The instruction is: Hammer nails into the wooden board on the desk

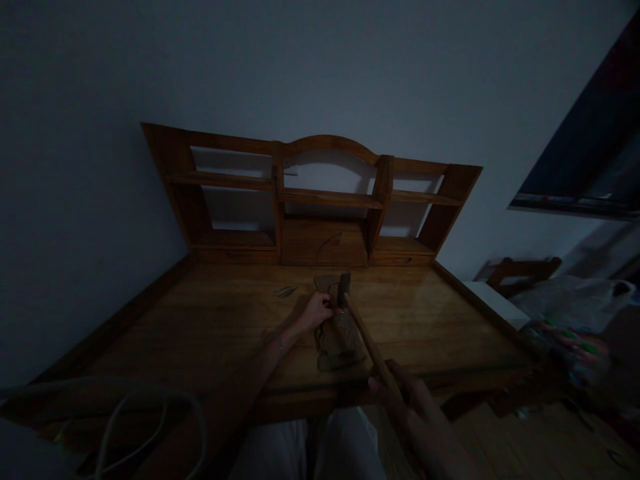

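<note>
The room is dim. My right hand (400,395) is closed round the wooden handle of a hammer (361,327), whose head is raised over a small carved wooden block (338,341) lying on the desk (210,320). My left hand (317,311) is pinched on something small at the block's upper left edge; I cannot make out what. The hammer head hovers just right of those fingers.
A wooden hutch with shelves (320,200) stands at the back of the desk. Small thin items (286,291) lie left of the block. A white cable (125,413) loops at lower left. A chair (520,272) and cluttered bags (575,320) stand to the right.
</note>
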`<move>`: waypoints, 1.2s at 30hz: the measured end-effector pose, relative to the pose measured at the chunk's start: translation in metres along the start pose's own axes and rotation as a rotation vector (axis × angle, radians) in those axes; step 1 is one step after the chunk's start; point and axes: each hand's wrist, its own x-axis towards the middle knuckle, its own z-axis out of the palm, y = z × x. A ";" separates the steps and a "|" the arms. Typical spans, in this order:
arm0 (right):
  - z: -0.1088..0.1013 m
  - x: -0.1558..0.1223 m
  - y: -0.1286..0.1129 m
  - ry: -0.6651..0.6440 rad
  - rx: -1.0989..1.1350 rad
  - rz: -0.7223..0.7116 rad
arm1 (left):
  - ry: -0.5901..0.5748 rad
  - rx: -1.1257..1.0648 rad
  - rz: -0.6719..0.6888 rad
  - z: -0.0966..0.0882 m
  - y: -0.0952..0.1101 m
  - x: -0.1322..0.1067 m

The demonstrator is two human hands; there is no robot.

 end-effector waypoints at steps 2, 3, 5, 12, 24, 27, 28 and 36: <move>-0.001 0.001 0.000 -0.002 -0.001 -0.001 | -0.012 -0.003 0.009 0.000 0.002 -0.001; -0.001 0.001 0.000 -0.007 -0.009 -0.001 | -0.013 -0.008 0.009 0.000 0.003 -0.001; -0.002 0.002 0.001 -0.017 -0.032 -0.002 | -0.013 -0.019 0.006 0.000 0.001 -0.001; 0.000 0.001 -0.002 0.009 -0.016 0.005 | -0.006 0.002 0.012 0.001 -0.003 0.001; -0.001 0.003 0.002 0.022 0.007 -0.014 | -0.016 -0.002 0.036 0.001 0.003 -0.001; -0.004 0.004 0.003 0.035 0.041 0.012 | -0.006 0.097 0.070 -0.002 0.004 -0.001; -0.005 0.005 0.003 0.039 0.055 0.020 | -0.002 0.139 0.089 -0.003 0.004 -0.001; -0.016 0.040 0.014 -0.056 0.080 -0.050 | 0.027 0.240 0.145 -0.010 -0.002 -0.001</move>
